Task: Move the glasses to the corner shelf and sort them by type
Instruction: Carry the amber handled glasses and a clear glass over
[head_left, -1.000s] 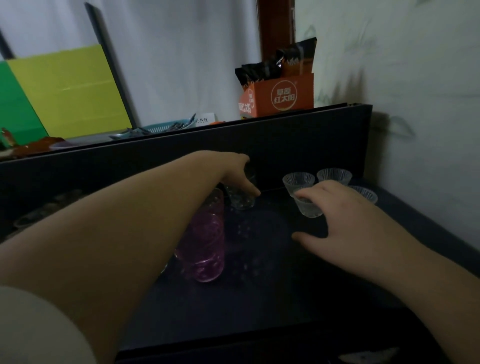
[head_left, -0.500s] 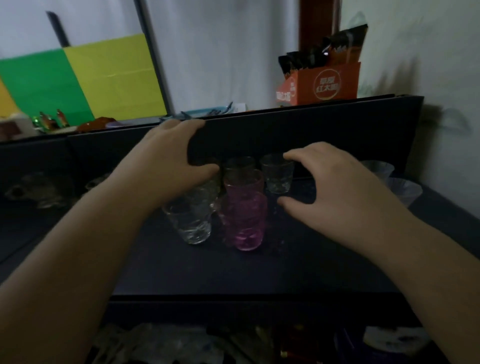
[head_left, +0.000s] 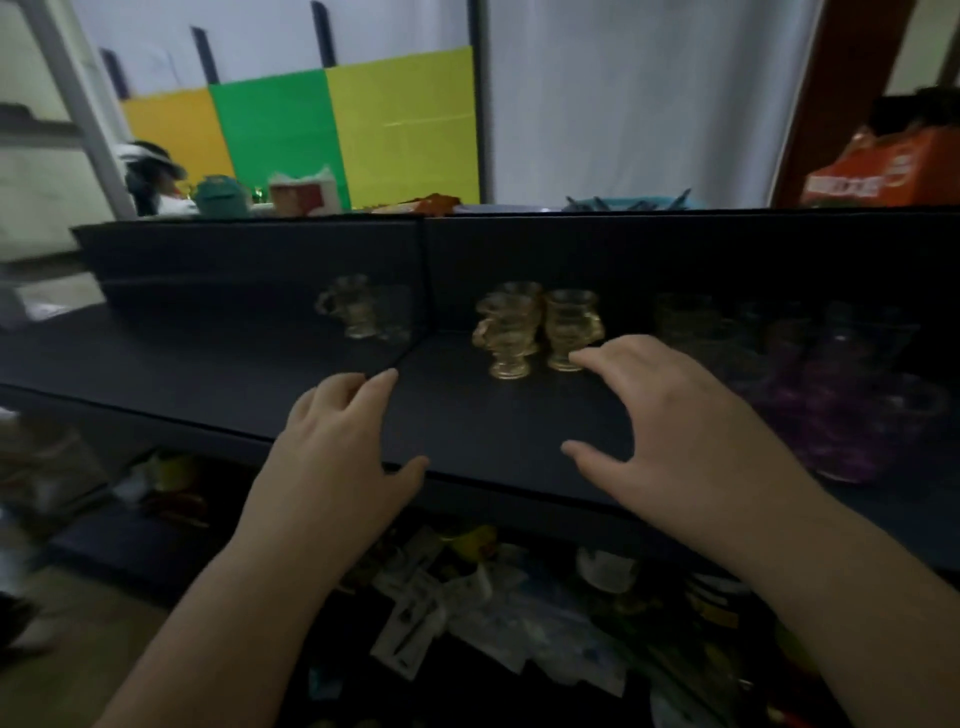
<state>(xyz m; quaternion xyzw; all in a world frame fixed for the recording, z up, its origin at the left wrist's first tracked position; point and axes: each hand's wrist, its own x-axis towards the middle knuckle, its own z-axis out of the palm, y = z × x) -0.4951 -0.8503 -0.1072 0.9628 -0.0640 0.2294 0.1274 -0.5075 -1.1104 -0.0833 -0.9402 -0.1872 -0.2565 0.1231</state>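
Three small amber glass cups with handles (head_left: 524, 327) stand together on the dark shelf (head_left: 493, 421), near its back wall. Left of them, a faint mirror image of cups (head_left: 358, 312) shows in the glossy side panel. Blurred purple glasses (head_left: 841, 415) and clear glasses (head_left: 691, 322) stand at the right. My left hand (head_left: 337, 457) hovers over the shelf's front edge, fingers apart, holding nothing. My right hand (head_left: 675, 426) is spread open just in front of the amber cups, its fingertips close to the right cup, touching or not I cannot tell.
An orange carton (head_left: 883, 171) sits on the ledge above at the right, with a blue basket (head_left: 628, 202) and small items (head_left: 260, 195) further left. Below the shelf lies a jumble of packets and papers (head_left: 493, 613). Coloured panels (head_left: 337, 130) stand behind.
My view has swung left from the purple and clear glasses to the amber cups. Both hands, empty, moved left with it and now hover in front of the amber cups.
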